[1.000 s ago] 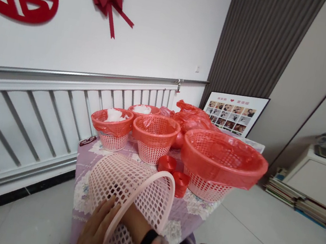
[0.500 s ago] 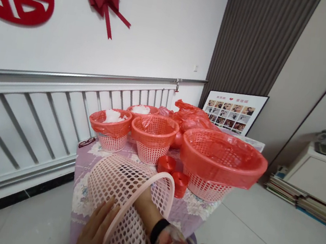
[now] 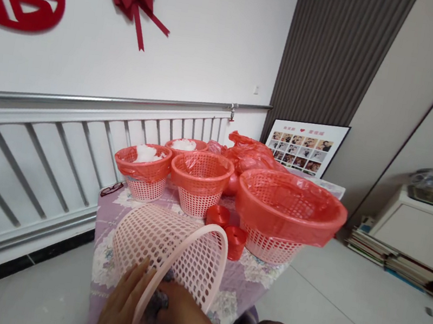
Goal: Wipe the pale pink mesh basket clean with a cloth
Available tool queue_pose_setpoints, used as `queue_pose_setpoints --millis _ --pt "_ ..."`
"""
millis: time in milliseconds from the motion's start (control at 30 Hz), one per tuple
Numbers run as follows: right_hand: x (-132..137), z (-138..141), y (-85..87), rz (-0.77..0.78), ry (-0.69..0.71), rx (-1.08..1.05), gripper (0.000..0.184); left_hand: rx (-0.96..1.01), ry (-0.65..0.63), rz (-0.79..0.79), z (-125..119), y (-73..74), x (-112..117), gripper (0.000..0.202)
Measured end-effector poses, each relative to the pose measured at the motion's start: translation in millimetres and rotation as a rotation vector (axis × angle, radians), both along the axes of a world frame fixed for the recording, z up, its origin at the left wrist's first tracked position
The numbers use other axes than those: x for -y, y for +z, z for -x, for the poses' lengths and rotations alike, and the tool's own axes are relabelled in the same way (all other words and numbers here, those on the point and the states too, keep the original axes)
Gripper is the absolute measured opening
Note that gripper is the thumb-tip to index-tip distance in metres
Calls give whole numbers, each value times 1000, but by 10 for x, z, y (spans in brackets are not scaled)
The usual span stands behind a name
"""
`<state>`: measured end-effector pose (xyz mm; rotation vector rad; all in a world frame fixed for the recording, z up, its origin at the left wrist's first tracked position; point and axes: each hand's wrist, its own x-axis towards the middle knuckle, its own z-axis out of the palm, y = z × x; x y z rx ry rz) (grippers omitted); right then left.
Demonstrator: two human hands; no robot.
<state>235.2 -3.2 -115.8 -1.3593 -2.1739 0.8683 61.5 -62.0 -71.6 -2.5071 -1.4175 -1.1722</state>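
A pale pink mesh basket (image 3: 165, 239) lies on its side at the near edge of the cloth-covered table (image 3: 260, 272), its mouth toward me. My left hand (image 3: 122, 306) lies flat on the basket's outer wall, fingers stretched out. My right hand (image 3: 181, 312) is at the basket's mouth, just inside the rim. Its fingers are curled on a small dark patterned thing that I cannot make out.
On the table stand a large basket (image 3: 289, 209) lined with red plastic, three smaller lined baskets (image 3: 201, 175), two red ribbon rolls (image 3: 234, 240), red bags (image 3: 252, 157) and glasses (image 3: 112, 188). A white railing (image 3: 36, 155) runs on the left. A photo board (image 3: 305, 146) and stacked books (image 3: 401, 265) stand on the right.
My right arm, which reached deep into the pink basket, has drawn back, so the hand is now at the rim. My left hand stays on the basket wall.
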Motion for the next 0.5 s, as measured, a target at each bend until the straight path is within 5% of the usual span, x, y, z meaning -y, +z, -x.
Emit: queue_pose_setpoints --millis 233,367,500 --pt "-306 -307 370 -282 -189 178 66 5 -36 61 19 -17 -4 77" --pt "-483 -371 176 -242 -256 272 48 -3 -30 40 -13 5 -18 76" --pt "-345 -251 -94 -146 -303 265 54 -5 -14 18 -54 18 -44 81"
